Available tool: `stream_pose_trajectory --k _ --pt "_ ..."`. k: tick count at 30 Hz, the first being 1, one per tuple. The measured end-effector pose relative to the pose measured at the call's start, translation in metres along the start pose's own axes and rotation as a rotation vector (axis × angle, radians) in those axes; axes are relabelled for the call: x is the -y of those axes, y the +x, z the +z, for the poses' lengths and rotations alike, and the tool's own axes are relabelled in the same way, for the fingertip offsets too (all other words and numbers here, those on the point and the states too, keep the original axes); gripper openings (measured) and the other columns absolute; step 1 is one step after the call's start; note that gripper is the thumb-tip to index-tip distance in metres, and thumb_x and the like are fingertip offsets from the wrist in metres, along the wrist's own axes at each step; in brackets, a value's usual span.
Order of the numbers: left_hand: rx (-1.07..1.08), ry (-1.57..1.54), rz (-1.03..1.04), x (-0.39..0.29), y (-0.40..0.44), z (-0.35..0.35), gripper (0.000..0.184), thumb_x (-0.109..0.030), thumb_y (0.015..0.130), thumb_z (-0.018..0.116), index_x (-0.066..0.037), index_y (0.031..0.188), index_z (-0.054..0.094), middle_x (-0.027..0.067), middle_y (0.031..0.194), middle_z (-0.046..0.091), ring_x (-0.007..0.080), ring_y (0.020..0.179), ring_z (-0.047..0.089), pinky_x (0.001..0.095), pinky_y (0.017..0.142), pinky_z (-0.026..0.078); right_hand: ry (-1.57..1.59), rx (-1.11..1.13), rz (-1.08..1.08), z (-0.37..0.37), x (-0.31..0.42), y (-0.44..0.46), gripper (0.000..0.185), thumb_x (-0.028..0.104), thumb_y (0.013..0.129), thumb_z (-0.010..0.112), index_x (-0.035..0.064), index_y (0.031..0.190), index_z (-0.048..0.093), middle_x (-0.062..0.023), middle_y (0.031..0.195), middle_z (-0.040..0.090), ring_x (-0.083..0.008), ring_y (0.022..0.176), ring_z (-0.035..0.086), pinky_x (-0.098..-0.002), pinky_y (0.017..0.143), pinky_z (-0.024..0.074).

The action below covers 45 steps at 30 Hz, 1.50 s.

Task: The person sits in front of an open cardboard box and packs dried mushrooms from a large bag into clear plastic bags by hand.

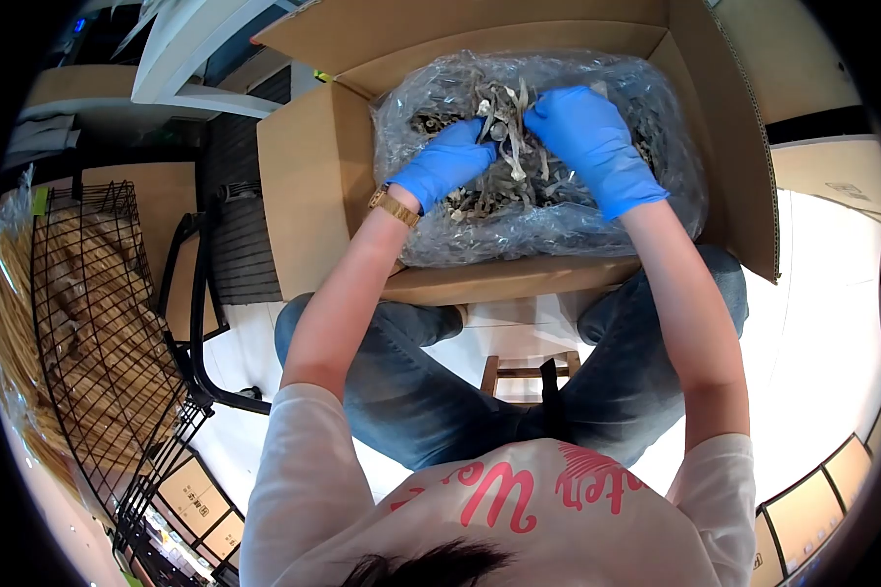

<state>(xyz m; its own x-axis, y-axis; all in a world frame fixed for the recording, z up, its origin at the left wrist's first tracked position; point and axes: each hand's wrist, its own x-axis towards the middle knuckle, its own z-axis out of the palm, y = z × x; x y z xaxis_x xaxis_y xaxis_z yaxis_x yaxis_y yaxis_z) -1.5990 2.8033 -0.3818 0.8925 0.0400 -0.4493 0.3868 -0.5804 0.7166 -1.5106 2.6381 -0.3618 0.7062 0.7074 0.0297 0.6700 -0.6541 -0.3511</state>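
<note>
A clear plastic bag [421, 88] lines an open cardboard box [308, 186] in front of me. Inside lie many thin, shrivelled grey-brown stalks that look like dried mushrooms [516, 161]. My left hand [447, 161], in a blue glove, has its fingers closed on the left side of a raised bunch of them. Opposite it, my right hand [587, 142], gloved in blue too, grips the bunch from the right with curled fingers. The fingertips of both hands are partly hidden among the stalks.
A black wire basket [98, 303] stands at the left, with long tan strands [15, 333] in plastic beside it. A small wooden stool [529, 372] shows between my knees. More cardboard boxes [832, 176] are at the right edge.
</note>
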Motion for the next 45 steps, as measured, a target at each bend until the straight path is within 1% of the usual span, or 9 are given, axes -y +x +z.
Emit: stream_pose_trajectory --k 7,11,14,19,21,29,31,38,45 --pt "0.01 0.415 0.058 0.002 -0.002 -0.01 0.03 -0.02 0.084 0.055 0.003 0.102 0.06 0.0291 0.094 0.06 0.0451 0.089 0.056 0.0452 0.08 0.046 0.181 0.16 -0.167 -0.029 0.001 -0.007 0.028 0.027 0.086 0.055 0.0023 0.078 0.066 -0.0194 0.079 0.063 -0.0371 0.073 0.06 -0.0412 0.07 0.0502" --pt "-0.18 0.352 0.385 0.004 -0.01 0.004 0.032 -0.023 0.083 0.056 0.004 0.1 0.06 0.0283 0.093 0.057 0.0434 0.088 0.056 0.0451 0.082 0.045 0.224 -0.002 -0.289 0.006 -0.012 -0.009 0.013 0.012 0.08 0.061 0.0003 0.083 0.063 -0.0196 0.086 0.062 -0.0357 0.076 0.059 -0.0394 0.07 0.0496" --pt "-0.016 0.425 0.186 -0.007 -0.009 0.003 0.032 -0.023 0.083 0.056 0.004 0.101 0.059 0.0274 0.095 0.057 0.0426 0.09 0.055 0.0449 0.083 0.045 0.086 0.013 -0.349 0.014 -0.016 -0.007 0.011 0.007 0.079 0.059 0.0015 0.088 0.062 -0.017 0.092 0.062 -0.0348 0.082 0.06 -0.0396 0.075 0.0495" --pt "-0.13 0.37 0.406 0.017 -0.003 0.01 0.029 -0.017 0.08 0.056 0.003 0.101 0.058 0.0267 0.091 0.057 0.0425 0.087 0.056 0.0448 0.08 0.047 0.236 0.113 -0.311 0.01 -0.013 -0.004 0.008 0.004 0.079 0.059 0.0002 0.086 0.062 -0.016 0.091 0.06 -0.0346 0.085 0.06 -0.0392 0.078 0.0489" --pt "0.034 0.536 0.29 0.015 -0.006 0.006 0.029 -0.015 0.081 0.054 -0.001 0.106 0.058 0.025 0.093 0.06 0.0414 0.088 0.058 0.0441 0.08 0.047 0.261 0.06 -0.382 0.007 -0.01 -0.005 0.008 0.005 0.079 0.059 0.0003 0.085 0.062 -0.0157 0.091 0.06 -0.0342 0.085 0.06 -0.0389 0.079 0.0487" --pt "-0.015 0.703 0.159 0.015 -0.009 0.013 0.027 -0.015 0.086 0.049 -0.009 0.11 0.06 0.0189 0.1 0.063 0.036 0.089 0.062 0.0428 0.077 0.05 0.388 0.173 -0.442 -0.005 -0.012 -0.01 0.009 0.002 0.075 0.061 0.004 0.083 0.061 -0.0147 0.092 0.06 -0.032 0.087 0.059 -0.0377 0.08 0.0486" --pt "-0.087 0.576 0.429 0.014 -0.005 0.011 0.029 -0.016 0.085 0.051 -0.012 0.113 0.06 0.018 0.099 0.064 0.0353 0.087 0.062 0.0422 0.077 0.05 0.315 0.155 -0.409 -0.014 -0.021 -0.006 0.009 0.002 0.075 0.061 0.0041 0.083 0.061 -0.0144 0.092 0.06 -0.0323 0.086 0.059 -0.0377 0.079 0.0489" --pt "-0.088 0.419 0.622 -0.022 -0.021 -0.001 0.034 -0.013 0.086 0.052 -0.017 0.118 0.06 0.0166 0.088 0.064 0.0335 0.077 0.062 0.0408 0.072 0.05 0.314 0.074 -0.241 -0.034 -0.042 -0.006 0.01 0.001 0.079 0.06 0.0038 0.088 0.062 -0.0136 0.081 0.061 -0.0258 0.074 0.059 -0.0335 0.071 0.048" --pt "-0.148 0.487 0.463 -0.057 -0.045 -0.025 0.031 -0.018 0.088 0.05 -0.022 0.115 0.062 0.014 0.08 0.065 0.0326 0.068 0.062 0.0412 0.063 0.05 0.472 0.047 -0.236 -0.056 -0.023 -0.015 0.01 0.007 0.078 0.058 0.0055 0.087 0.062 -0.0139 0.082 0.061 -0.0283 0.068 0.059 -0.0337 0.066 0.0483"
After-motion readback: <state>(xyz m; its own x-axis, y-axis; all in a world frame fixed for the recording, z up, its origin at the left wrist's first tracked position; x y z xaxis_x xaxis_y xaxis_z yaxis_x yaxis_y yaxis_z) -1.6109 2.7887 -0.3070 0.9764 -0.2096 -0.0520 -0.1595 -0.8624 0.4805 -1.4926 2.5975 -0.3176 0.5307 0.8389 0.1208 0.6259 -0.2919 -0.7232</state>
